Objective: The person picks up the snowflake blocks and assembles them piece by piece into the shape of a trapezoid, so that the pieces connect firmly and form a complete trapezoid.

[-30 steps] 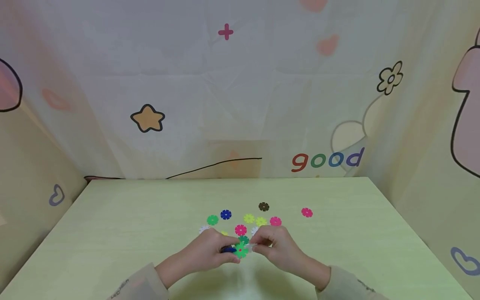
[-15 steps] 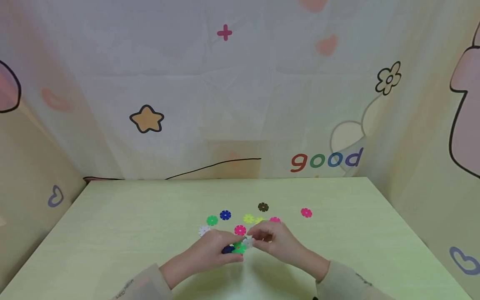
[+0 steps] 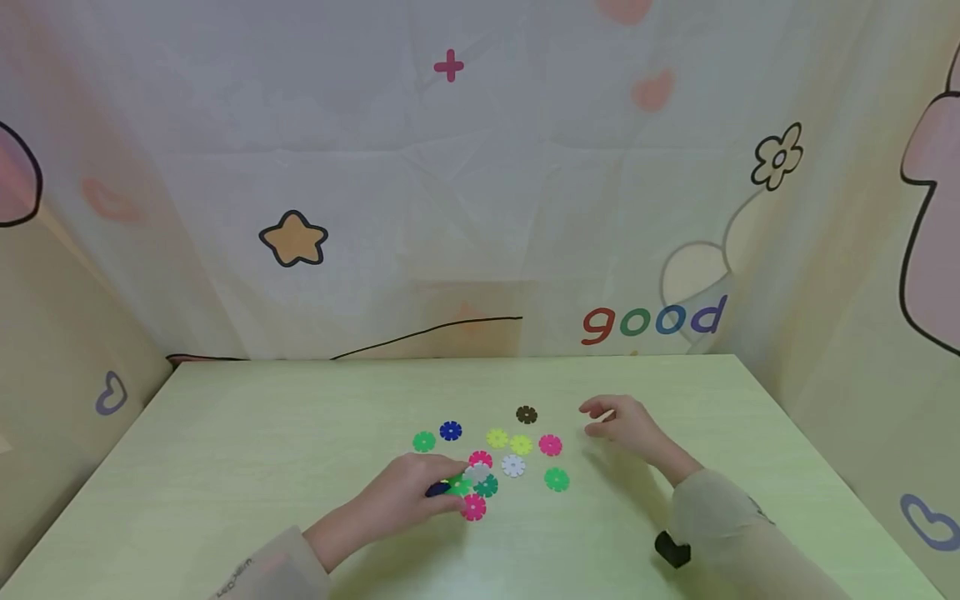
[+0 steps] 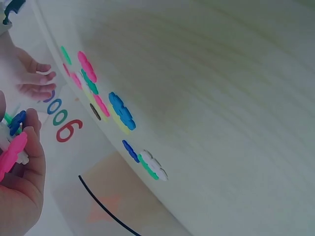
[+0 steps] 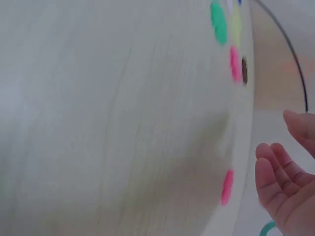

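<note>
My left hand (image 3: 397,496) holds a small cluster of notched plastic discs in front of the near discs on the table. The cluster shows a dark blue disc (image 3: 438,489), a green disc (image 3: 459,486) and a white disc (image 3: 477,474) in the head view. A pink disc (image 4: 14,153) also shows in that grip in the left wrist view. My right hand (image 3: 626,425) hangs above the table at the right, fingers loosely bent and nothing between them. It covers the far right pink disc in the head view; the right wrist view shows that pink disc (image 5: 227,187) on the table.
Loose discs lie about the middle: a brown disc (image 3: 527,414), a blue disc (image 3: 451,431), a yellow disc (image 3: 521,444), a white disc (image 3: 513,465), a green disc (image 3: 557,479) and several others. A printed curtain (image 3: 360,167) hangs behind the table (image 3: 247,433).
My right hand has let go of the white disc and moved right and away, uncovering discs beneath. The white disc stays with the cluster in my left hand, which has shifted slightly left.
</note>
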`<state>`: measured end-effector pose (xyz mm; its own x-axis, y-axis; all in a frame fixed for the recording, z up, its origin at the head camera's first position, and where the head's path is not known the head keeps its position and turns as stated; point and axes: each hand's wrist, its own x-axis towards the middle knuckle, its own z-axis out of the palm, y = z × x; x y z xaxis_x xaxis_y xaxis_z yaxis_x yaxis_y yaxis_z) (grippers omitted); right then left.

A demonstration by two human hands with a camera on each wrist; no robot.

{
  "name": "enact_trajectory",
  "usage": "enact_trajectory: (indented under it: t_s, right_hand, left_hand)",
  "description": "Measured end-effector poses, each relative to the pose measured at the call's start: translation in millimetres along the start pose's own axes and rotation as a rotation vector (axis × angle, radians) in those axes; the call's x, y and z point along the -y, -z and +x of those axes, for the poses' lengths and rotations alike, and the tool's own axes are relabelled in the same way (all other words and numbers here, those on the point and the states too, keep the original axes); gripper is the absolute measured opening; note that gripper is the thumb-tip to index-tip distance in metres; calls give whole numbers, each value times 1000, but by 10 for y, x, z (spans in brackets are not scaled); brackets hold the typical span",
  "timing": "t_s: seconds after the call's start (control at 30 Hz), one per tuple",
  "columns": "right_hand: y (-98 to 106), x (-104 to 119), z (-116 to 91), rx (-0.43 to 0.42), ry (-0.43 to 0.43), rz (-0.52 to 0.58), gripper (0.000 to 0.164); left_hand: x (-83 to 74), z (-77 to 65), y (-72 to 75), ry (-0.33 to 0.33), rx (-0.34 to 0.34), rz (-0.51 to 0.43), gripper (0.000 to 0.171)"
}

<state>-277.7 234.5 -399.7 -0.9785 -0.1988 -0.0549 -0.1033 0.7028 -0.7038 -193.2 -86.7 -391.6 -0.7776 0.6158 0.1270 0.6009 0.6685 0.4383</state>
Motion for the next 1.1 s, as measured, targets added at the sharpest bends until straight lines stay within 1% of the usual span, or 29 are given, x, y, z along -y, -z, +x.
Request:
enact_trajectory:
  t_s: [0.1, 0.2, 0.33, 0.4, 0.5, 0.63, 0.87, 0.97, 1.1]
  right_hand:
    - [77, -167, 59, -12, -32, -27, 30]
    - [121, -295, 104, -8, -90, -46, 32]
    - [153, -410, 146, 7, -175, -64, 37]
    - [161, -443, 159, 15, -200, -76, 38]
    - [160, -475, 173, 23, -207, -116, 36]
    - [149, -484, 177, 27, -211, -137, 31]
    - [130, -459, 162, 22, -238, -111, 24]
    - [120, -448, 156, 1, -222, -103, 21]
    - [110, -430, 139, -26, -191, -89, 16]
  left_hand:
    - [10, 11, 2, 15, 15, -1, 43]
    - [16, 15, 5, 28, 25, 0, 43]
    - [14, 18, 7, 38, 34, 1, 43]
    - [12, 18, 7, 43, 36, -1, 43]
    - [12, 18, 8, 50, 38, -5, 43]
    - [17, 15, 7, 53, 38, -11, 43]
    - [18, 1, 12, 21, 25, 13, 42]
    - [19, -1, 10, 12, 18, 16, 42]
    - [23, 0, 4, 20, 22, 10, 43]
